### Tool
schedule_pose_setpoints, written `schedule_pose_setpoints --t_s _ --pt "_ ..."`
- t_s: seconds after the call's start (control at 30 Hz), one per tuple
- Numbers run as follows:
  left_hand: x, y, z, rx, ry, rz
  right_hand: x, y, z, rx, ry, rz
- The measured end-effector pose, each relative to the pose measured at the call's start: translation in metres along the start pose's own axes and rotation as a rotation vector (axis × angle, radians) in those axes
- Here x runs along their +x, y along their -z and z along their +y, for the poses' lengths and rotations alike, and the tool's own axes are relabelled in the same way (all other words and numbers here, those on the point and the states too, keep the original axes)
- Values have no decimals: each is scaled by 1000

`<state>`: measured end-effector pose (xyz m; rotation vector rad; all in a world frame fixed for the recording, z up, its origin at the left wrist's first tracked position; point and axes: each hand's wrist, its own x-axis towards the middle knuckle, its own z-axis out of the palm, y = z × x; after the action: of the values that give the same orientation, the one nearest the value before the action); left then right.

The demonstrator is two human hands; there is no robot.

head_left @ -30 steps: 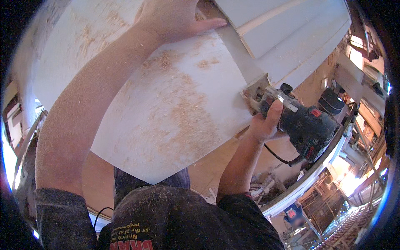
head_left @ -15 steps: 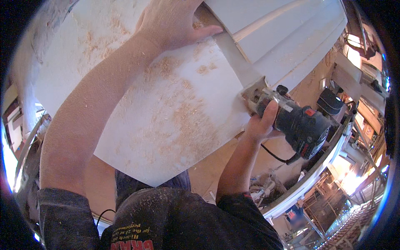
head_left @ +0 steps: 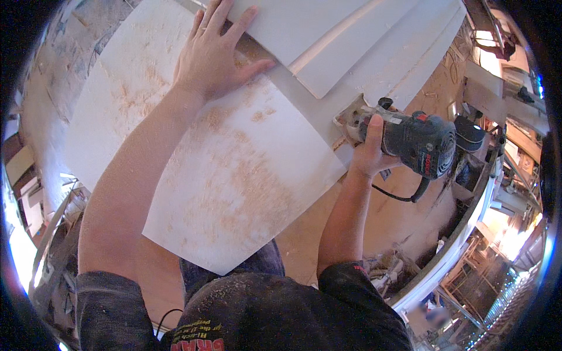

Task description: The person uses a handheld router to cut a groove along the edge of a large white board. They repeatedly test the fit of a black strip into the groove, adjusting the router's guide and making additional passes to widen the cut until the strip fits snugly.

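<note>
My left hand (head_left: pixel 215 54) lies flat with spread fingers on a large white board (head_left: pixel 234 169) dusted with orange sawdust. My right hand (head_left: pixel 370 153) grips a dark blue handheld router (head_left: pixel 410 137) whose pale base rests at the board's right edge. A black cord hangs from the tool's underside. Several white panel strips (head_left: pixel 363 52) lie stacked at an angle just beyond the router, under my left fingertips.
The floor (head_left: pixel 410 216) below is covered with sawdust. A white curved ledge (head_left: pixel 468 240) runs along the right, with workshop clutter and shelves (head_left: pixel 503 76) beyond it. Dark machinery parts (head_left: pixel 468 140) sit just right of the router.
The view has shifted slightly, so both hands and the router sit a little lower in frame. The router stays at the board's right edge in my right hand.
</note>
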<state>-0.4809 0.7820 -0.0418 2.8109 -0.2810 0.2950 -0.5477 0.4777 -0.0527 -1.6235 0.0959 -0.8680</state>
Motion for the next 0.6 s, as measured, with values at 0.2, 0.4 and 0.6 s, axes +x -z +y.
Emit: schedule_pose_setpoints --t_s 0.2,0.4,0.6 --pt "7 -12 -5 58 -52 139 25 -4 4 16 -29 6" --pt "12 -11 -6 66 -43 116 65 -7 10 -93 -17 -8" --pt "10 -8 -5 64 -34 63 103 -10 29 -73 62 -18"
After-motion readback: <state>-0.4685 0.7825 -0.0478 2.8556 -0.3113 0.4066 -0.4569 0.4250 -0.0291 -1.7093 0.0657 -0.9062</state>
